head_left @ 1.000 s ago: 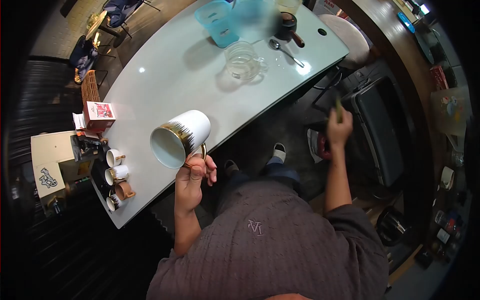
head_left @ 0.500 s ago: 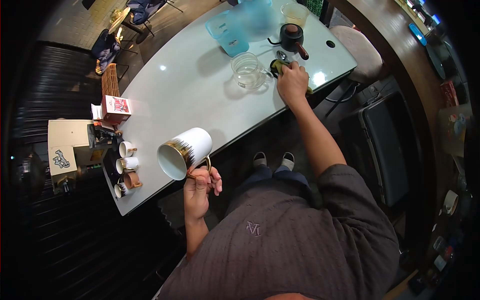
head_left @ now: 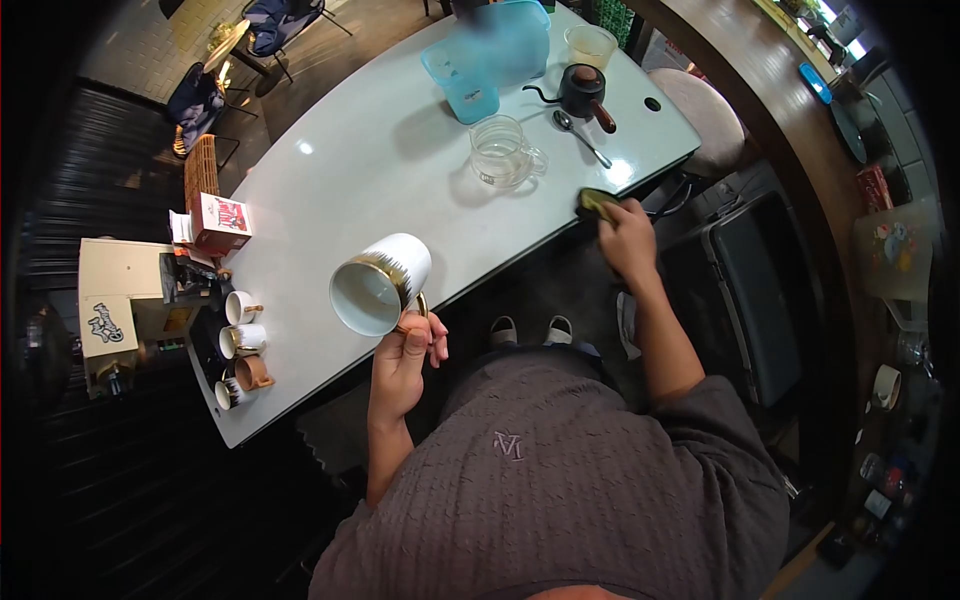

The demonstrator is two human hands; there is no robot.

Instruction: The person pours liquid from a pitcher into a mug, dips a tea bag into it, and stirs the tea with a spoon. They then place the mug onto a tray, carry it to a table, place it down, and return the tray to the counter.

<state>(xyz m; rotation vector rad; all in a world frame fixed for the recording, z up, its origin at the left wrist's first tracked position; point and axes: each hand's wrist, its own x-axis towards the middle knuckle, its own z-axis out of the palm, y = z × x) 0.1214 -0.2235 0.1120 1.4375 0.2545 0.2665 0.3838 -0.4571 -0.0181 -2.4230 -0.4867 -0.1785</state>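
My left hand (head_left: 402, 368) is closed on the gold handle of a white mug (head_left: 385, 285) with a gold, jagged band at its rim. The mug is tilted, its mouth facing left and toward me. My right hand (head_left: 628, 238) grips a crumpled green and dark cloth (head_left: 597, 204) at the table's near edge. Beyond the cloth lies a spoon (head_left: 582, 138), beside a black kettle (head_left: 583, 92) with a thin spout and brown handle. A clear glass server (head_left: 502, 155) stands left of the spoon.
Blue translucent pitchers (head_left: 470, 85) and a clear plastic cup (head_left: 590, 46) stand at the far end. Several mugs (head_left: 243, 341) line the left end near a red and white box (head_left: 222, 222). A stool (head_left: 705, 125) and a black case (head_left: 760, 300) are at right.
My right hand has drawn the cloth back from beside the spoon to the table's edge, so the whole spoon now shows. The mug in my left hand has shifted slightly up and right.
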